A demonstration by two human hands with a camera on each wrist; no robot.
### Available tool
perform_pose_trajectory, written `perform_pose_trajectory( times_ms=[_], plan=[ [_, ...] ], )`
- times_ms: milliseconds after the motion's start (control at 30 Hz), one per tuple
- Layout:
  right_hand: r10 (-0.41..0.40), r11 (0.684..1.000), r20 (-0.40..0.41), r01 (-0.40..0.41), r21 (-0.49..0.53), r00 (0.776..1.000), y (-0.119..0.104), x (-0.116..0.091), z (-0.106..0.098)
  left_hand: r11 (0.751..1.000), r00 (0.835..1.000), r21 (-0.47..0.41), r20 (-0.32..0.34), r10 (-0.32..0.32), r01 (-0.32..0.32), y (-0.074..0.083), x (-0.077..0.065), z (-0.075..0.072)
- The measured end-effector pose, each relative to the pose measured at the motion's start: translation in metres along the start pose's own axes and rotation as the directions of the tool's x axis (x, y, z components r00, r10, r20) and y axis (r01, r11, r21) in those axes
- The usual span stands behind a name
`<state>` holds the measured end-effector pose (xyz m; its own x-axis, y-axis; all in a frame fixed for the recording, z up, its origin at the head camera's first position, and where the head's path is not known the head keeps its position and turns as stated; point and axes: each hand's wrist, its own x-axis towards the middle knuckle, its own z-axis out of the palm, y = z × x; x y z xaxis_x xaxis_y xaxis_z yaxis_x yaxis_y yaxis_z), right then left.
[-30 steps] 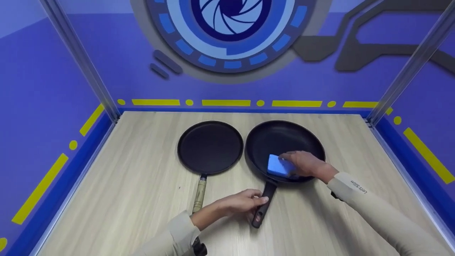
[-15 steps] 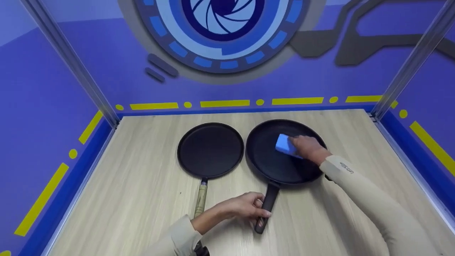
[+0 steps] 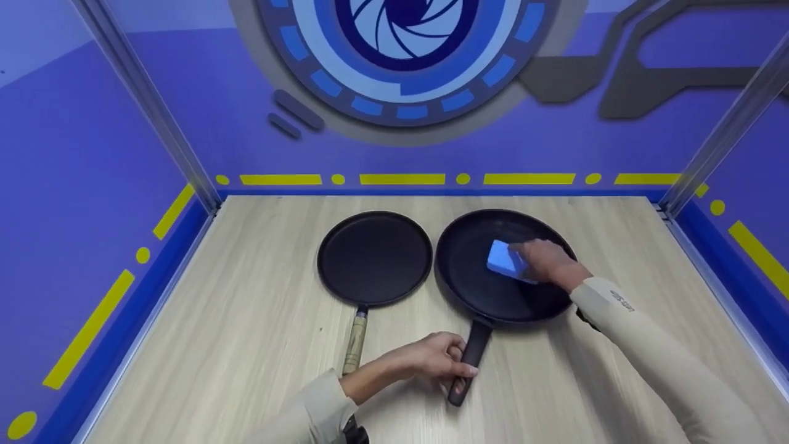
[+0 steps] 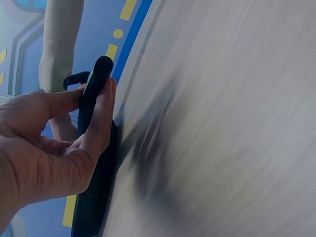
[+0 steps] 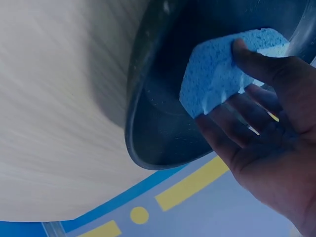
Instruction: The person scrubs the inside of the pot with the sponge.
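Note:
A deep black frying pan (image 3: 468, 290) stands at the right of the table, its dark handle (image 3: 476, 345) pointing toward me. My left hand (image 3: 434, 357) grips that handle near its end, thumb on one side and fingers on the other, as the left wrist view also shows. Inside the pan, my right hand (image 3: 545, 259) holds a blue sponge (image 3: 506, 259) against the cooking surface. In the right wrist view the porous sponge (image 5: 212, 74) sits between the thumb and the fingers, partly hidden by them.
Left of the frying pan lies a flat black crepe pan (image 3: 375, 259) with a wood-patterned handle (image 3: 355, 342), partly behind my left forearm. The two rims are close together. Blue printed panels (image 3: 419, 142) wall the wooden table (image 3: 246, 296) at the back and sides.
My right hand has moved the sponge from the pan's near side up toward its middle, then slightly back toward me. The left hand keeps its grip, slightly nearer the handle's end.

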<state>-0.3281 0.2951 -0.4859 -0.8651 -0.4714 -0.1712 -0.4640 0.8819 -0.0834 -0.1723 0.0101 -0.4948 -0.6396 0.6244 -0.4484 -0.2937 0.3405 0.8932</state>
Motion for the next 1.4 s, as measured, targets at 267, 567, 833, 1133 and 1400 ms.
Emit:
perform_pose_trajectory(
  times_ms=[267, 567, 833, 1133, 1400],
  plan=[
    [-0.147, 0.989, -0.001, 0.147, 0.026, 0.989, -0.025, -0.031, 0.0, 0.997, 0.999, -0.062, -0.026, 0.046, -0.048, -0.004, 0.002, 0.0],
    [-0.144, 0.989, -0.002, 0.144, -0.036, 0.99, -0.05, -0.045, 0.0, 0.997, 0.995, -0.039, -0.085, 0.055, -0.059, -0.005, -0.001, -0.003],
    [-0.002, 1.0, -0.094, 0.004, 0.019, 0.996, -0.031, -0.027, 0.006, 0.995, 0.994, 0.061, -0.081, 0.079, -0.074, -0.002, 0.0, -0.004],
    [0.197, 0.98, -0.057, -0.198, 0.0, 0.979, 0.002, 0.001, 0.005, 0.999, 0.999, -0.035, -0.003, 0.037, -0.037, -0.008, -0.001, 0.002],
    [0.194, 0.981, -0.002, -0.194, -0.027, 0.981, 0.007, 0.012, -0.004, 0.998, 1.0, -0.063, 0.009, 0.028, -0.028, -0.004, 0.006, 0.002]
  ],
)
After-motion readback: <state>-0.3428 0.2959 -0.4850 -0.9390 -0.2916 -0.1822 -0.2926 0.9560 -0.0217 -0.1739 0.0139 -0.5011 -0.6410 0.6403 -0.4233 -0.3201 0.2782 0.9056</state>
